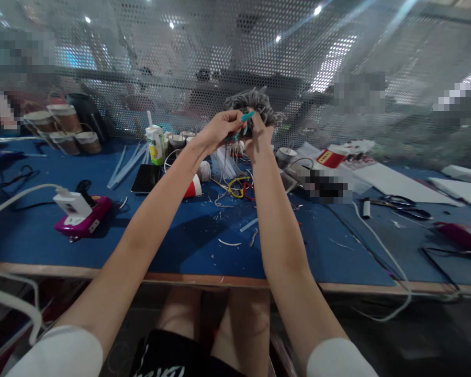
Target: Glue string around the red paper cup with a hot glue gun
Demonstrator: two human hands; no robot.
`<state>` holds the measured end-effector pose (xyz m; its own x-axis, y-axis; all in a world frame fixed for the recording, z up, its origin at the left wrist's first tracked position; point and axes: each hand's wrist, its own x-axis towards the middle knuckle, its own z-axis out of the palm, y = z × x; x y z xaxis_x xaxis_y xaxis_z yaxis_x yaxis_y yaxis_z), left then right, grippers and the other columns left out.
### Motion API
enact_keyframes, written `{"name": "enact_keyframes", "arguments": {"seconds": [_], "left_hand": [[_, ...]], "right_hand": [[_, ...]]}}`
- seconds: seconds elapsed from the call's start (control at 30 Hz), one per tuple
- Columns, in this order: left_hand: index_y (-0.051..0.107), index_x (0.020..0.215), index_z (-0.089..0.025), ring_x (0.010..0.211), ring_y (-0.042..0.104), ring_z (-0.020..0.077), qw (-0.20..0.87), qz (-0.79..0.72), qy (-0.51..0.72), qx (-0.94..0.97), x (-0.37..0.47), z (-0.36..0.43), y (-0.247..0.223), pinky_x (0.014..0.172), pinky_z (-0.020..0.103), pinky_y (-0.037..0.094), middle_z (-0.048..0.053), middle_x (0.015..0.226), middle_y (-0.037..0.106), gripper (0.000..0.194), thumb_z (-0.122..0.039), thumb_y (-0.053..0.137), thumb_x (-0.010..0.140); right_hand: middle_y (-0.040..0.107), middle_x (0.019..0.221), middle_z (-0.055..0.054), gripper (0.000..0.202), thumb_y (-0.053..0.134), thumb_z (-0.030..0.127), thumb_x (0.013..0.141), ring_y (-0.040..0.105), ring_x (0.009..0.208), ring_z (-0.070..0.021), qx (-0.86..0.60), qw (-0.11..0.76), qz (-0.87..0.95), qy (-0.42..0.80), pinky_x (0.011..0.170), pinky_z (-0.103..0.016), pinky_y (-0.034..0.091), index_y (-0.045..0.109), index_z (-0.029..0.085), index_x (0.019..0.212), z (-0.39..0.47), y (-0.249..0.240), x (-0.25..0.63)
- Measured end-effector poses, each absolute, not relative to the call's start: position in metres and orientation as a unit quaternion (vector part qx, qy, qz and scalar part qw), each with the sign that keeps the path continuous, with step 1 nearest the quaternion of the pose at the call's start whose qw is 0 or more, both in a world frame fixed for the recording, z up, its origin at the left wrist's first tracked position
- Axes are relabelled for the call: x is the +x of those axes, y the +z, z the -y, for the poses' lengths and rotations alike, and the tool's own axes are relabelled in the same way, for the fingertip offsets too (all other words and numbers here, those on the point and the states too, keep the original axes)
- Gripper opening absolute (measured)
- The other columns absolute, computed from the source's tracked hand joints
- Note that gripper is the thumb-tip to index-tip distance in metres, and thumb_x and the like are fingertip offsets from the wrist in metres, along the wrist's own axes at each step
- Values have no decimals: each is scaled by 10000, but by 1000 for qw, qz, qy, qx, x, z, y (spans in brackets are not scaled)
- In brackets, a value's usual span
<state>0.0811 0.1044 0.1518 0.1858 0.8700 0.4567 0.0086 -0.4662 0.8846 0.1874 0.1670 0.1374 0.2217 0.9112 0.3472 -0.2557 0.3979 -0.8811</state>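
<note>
Raised over the back of the table, my left hand [224, 127] pinches a small teal strip [248, 115] between thumb and fingertips. Close beside it, my right hand [261, 135] is closed at a grey, shaggy bundle of curly strands [255, 98]. The bundle sticks up behind and above both hands; its lower part is hidden by my fingers. Whether the teal strip is joined to the bundle I cannot tell. Below the hands lie loose wires, among them a yellow loop [235, 188].
The blue table [204, 235] carries scraps, a black phone [145, 178], a drink carton [155, 144] and a purple power strip [82, 219] at left. Scissors [404, 205] and white sheets [404, 180] lie right. A perforated metal screen [188, 68] stands behind.
</note>
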Motion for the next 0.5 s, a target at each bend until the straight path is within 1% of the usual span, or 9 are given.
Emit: {"name": "enact_keyframes", "arguments": {"seconds": [0.03, 0.1, 0.13, 0.2, 0.27, 0.37, 0.43, 0.5], "left_hand": [[478, 644, -177, 769, 641, 146, 388, -330, 546, 665, 81, -105, 151, 736, 298, 538, -10, 641, 496, 312, -231, 618, 917], [489, 655, -179, 919, 673, 207, 380, -328, 545, 671, 81, -102, 151, 827, 376, 559, 14, 707, 553, 294, -234, 652, 893], [492, 660, -177, 965, 674, 227, 380, -326, 542, 675, 81, -99, 152, 848, 406, 561, 21, 724, 563, 286, -228, 647, 895], [489, 670, -176, 1000, 671, 245, 385, -313, 531, 687, 83, -93, 155, 859, 440, 559, 30, 736, 564, 278, -209, 603, 920], [488, 691, -184, 989, 666, 231, 389, -293, 517, 704, 83, -87, 158, 860, 441, 559, 33, 754, 578, 265, -202, 558, 946], [510, 772, -198, 978, 662, 206, 375, -267, 509, 728, 83, -84, 160, 844, 409, 574, 25, 803, 602, 215, -246, 514, 981], [517, 821, -196, 988, 662, 205, 358, -266, 510, 735, 82, -83, 160, 829, 388, 586, 29, 840, 611, 194, -280, 495, 995], [522, 852, -195, 999, 659, 212, 345, -281, 509, 737, 81, -81, 160, 830, 380, 591, 41, 872, 627, 183, -309, 502, 993]], "right_hand": [[673, 1184, -11, 286, 532, 308, 934, 626, 1131, -174, -354, 702, 450, 424, 931, -407, 566, 477, 260, 1211, -170, 135, 190], [671, 1173, -30, 274, 545, 319, 917, 644, 1133, -214, -366, 725, 386, 438, 865, -465, 582, 508, 228, 1173, -175, 132, 196], [660, 1198, -44, 289, 546, 319, 912, 649, 1140, -225, -375, 728, 367, 442, 834, -476, 589, 503, 214, 1178, -177, 131, 199], [636, 1259, -68, 306, 551, 314, 906, 654, 1153, -224, -374, 735, 350, 443, 803, -458, 597, 496, 199, 1185, -179, 129, 205], [624, 1290, -74, 294, 535, 310, 915, 651, 1171, -211, -353, 741, 366, 439, 808, -430, 596, 505, 191, 1181, -179, 127, 209], [619, 1308, -90, 302, 495, 311, 928, 638, 1206, -218, -347, 735, 415, 407, 838, -430, 592, 516, 181, 1199, -179, 125, 209], [610, 1335, -85, 306, 529, 300, 906, 620, 1237, -203, -349, 753, 430, 356, 907, -412, 581, 521, 205, 1197, -179, 125, 206], [598, 1360, -66, 348, 603, 282, 865, 605, 1256, -163, -336, 787, 422, 298, 1003, -365, 542, 503, 238, 1195, -180, 126, 205]]}}
